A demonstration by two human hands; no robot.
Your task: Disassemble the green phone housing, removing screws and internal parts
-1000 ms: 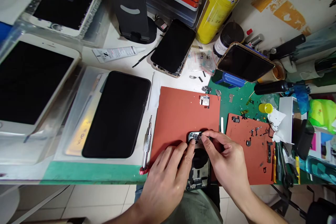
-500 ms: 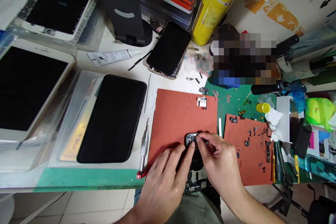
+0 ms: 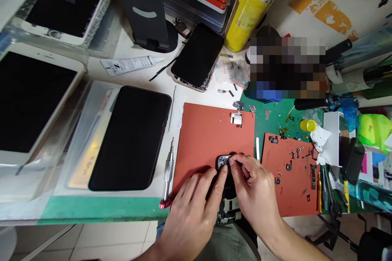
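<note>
An opened phone (image 3: pixel 229 208) lies at the front edge of the larger red-brown mat (image 3: pixel 211 130), its inner parts showing. My left hand (image 3: pixel 196 200) is laid over its left side and grips it, with the index fingertip pressed near the top end. The left thumb is hidden. At the phone's upper right corner, my right hand (image 3: pixel 257 183) has thumb and forefinger pinched together; what sits between them is too small to make out. A metal bracket-like part (image 3: pixel 236 118) lies on the mat beyond both hands. Left of the mat is a silver screwdriver (image 3: pixel 168 167) with a red end.
A second red-brown mat (image 3: pixel 294 195) at the right carries several small phone parts. To the left lies a black phone screen (image 3: pixel 131 138) on a plastic sleeve. Behind are another phone (image 3: pixel 199 57), a glue tube (image 3: pixel 128 64) and a yellow spray can (image 3: pixel 245 16).
My right hand has shifted very slightly at the phone's top corner, its fingers still pinched. My left hand stays in place. The view has moved a little.
</note>
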